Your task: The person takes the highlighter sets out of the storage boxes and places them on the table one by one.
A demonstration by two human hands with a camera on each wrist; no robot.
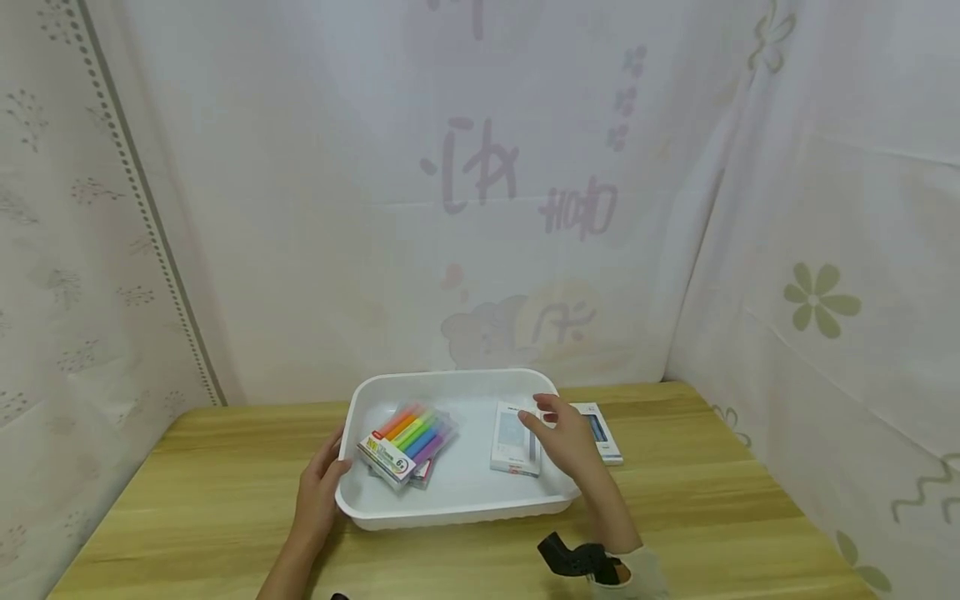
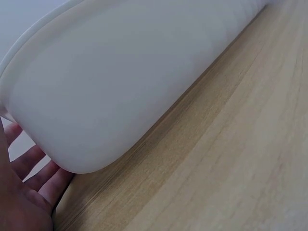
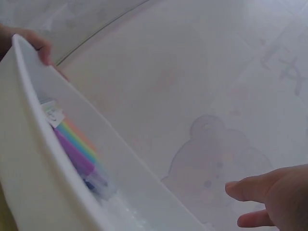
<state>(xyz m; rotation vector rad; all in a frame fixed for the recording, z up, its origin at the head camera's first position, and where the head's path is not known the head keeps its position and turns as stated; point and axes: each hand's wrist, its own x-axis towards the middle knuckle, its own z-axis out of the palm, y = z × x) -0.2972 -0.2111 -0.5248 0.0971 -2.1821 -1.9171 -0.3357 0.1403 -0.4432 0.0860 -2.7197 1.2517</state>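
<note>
A white plastic bin [image 1: 465,507] sits on the wooden table. My left hand [image 1: 318,492] holds its left end, thumb at the rim and fingers along the outer wall, as the left wrist view also shows of the fingers [image 2: 45,178]. Inside, at the left, a pack of rainbow highlighters [image 1: 408,437] lies over another clear pack, mostly hidden beneath it. Toward the right side of the bin is a flat white box [image 1: 514,442]. Over the bin's right rim hovers my right hand [image 1: 566,437], thumb and fingers apart with nothing between them.
Just outside the bin's right end, a second white box [image 1: 603,437] with a dark blue window lies on the table [image 1: 697,500], partly behind my right hand. Printed cloth [image 1: 337,208] hangs at the back and both sides. A black strap [image 1: 573,558] circles my right wrist.
</note>
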